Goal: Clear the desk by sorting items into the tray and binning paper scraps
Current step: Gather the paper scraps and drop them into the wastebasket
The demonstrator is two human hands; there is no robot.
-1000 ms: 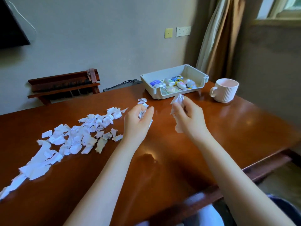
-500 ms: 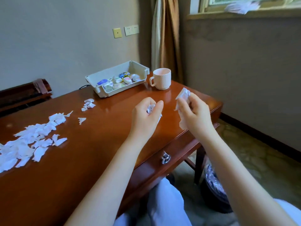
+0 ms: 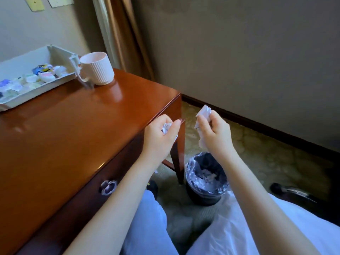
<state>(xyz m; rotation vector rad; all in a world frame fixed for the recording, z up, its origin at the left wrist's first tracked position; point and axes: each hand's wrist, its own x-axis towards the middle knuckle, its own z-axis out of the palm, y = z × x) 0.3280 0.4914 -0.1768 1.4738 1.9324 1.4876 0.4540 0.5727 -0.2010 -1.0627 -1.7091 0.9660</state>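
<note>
My left hand [image 3: 159, 136] is closed around a wad of white paper scraps [image 3: 166, 128] at the desk's right front corner. My right hand [image 3: 215, 134] grips more white scraps [image 3: 203, 112] in the air beyond the desk edge, above the floor. A black bin [image 3: 203, 196] lined with a clear bag stands on the floor beside the desk leg, below my right hand, with white scraps inside. The white tray [image 3: 57, 56] holding several small colourful items sits at the desk's far left.
A ribbed white mug [image 3: 98, 69] stands beside the tray's right end. The brown desk [image 3: 77, 129] has a drawer with a metal ring pull [image 3: 108, 186]. A curtain hangs behind the desk corner. My knees are below, and a dark object lies on the floor at right.
My view has swung right and down, from the scrap pile on the desk to the floor bin. Both hands have carried their scraps to the desk's right corner and past its edge.
</note>
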